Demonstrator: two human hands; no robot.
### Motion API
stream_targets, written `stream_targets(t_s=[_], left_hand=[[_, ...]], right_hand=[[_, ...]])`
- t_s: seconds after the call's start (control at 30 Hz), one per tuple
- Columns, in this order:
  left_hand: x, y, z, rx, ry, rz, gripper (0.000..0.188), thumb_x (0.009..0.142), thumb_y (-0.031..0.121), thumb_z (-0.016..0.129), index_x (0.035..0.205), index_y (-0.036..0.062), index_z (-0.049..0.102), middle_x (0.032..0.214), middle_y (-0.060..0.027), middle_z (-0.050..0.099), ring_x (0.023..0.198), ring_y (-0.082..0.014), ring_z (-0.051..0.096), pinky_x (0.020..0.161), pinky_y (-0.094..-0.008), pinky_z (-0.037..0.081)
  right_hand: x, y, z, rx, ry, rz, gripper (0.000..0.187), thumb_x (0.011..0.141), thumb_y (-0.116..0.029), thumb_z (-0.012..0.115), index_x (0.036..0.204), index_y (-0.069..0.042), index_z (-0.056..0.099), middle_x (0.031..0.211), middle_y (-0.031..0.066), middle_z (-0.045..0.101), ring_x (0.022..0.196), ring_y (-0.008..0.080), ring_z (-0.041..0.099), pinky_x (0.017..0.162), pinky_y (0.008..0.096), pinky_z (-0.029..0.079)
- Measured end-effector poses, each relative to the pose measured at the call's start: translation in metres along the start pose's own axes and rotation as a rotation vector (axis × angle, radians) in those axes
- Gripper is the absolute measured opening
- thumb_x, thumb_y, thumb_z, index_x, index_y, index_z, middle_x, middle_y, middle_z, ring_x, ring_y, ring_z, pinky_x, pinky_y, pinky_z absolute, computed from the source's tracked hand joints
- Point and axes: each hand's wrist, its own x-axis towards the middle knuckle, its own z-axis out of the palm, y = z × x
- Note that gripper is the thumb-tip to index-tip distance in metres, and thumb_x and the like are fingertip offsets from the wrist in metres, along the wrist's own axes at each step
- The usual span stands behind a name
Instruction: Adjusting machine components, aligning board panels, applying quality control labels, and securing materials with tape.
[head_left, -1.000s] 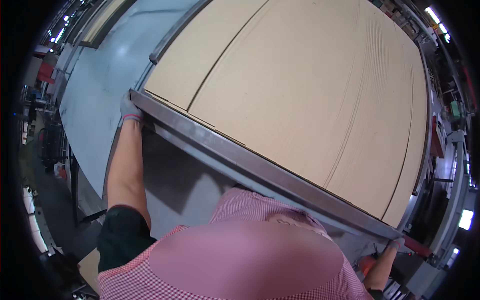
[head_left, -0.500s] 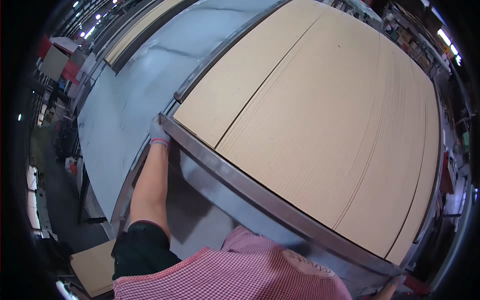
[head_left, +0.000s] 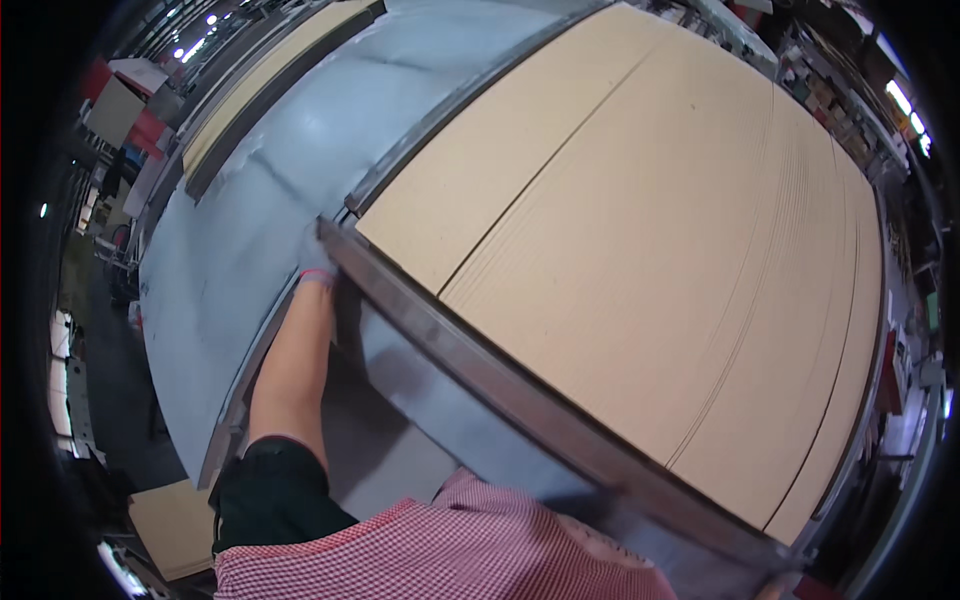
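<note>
Left grip: my gloved left grip [head_left: 316,252] is closed around the far-left end of the metal bar, blurred there.
Right grip: only a sliver of my right grip [head_left: 779,588] shows at the lower edge, by the bar's other end; I cannot tell how its fingers stand.
Metal bar: the dark metal bar [head_left: 470,365] runs slantwise along the near edge of the cardboard, between it and me.
Cardboard: the wide tan cardboard [head_left: 620,270] lies flat beyond the bar, with long creases running away from me.
In the way: a dark side rail [head_left: 460,105] borders the cardboard's left edge, its near end just beyond my left grip.
Left side: a blue-grey tabletop [head_left: 205,320] spreads out, with a narrow tan strip [head_left: 265,80] edged in dark along its far side.
Lower left: a loose tan board [head_left: 170,530] sits below the tabletop.
Upper right: shelves [head_left: 830,105] with boxes stand well apart.
Close to me: my checked apron [head_left: 430,555] is just below the bar.
</note>
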Motion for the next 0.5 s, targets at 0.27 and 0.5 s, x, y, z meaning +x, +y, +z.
stream_targets(t_s=[0.27, 0.5], left_hand=[[0.084, -0.054, 0.082, -0.049, 0.115, -0.080, 0.033, 0.090, 0.032, 0.042, 0.092, 0.0024, 0.056, 0.087, -0.0098, 0.057, 0.080, -0.0185, 0.055, 0.074, -0.0332, 0.046], [0.146, -0.070, 0.127, -0.044, 0.215, -0.017, 0.031, 0.090, 0.029, 0.043, 0.099, 0.0027, 0.057, 0.091, -0.0081, 0.057, 0.081, -0.0179, 0.055, 0.072, -0.0316, 0.047]], right_hand=[[0.014, -0.018, 0.119, 0.022, -0.035, -0.002, 0.044, 0.095, -0.030, 0.029, 0.130, -0.004, 0.038, 0.124, 0.0131, 0.049, 0.115, 0.0230, 0.047, 0.092, 0.0356, 0.040], [0.025, -0.024, 0.200, 0.020, -0.070, 0.000, 0.044, 0.096, -0.030, 0.028, 0.130, -0.004, 0.038, 0.123, 0.0132, 0.050, 0.113, 0.0230, 0.048, 0.090, 0.0351, 0.041]])
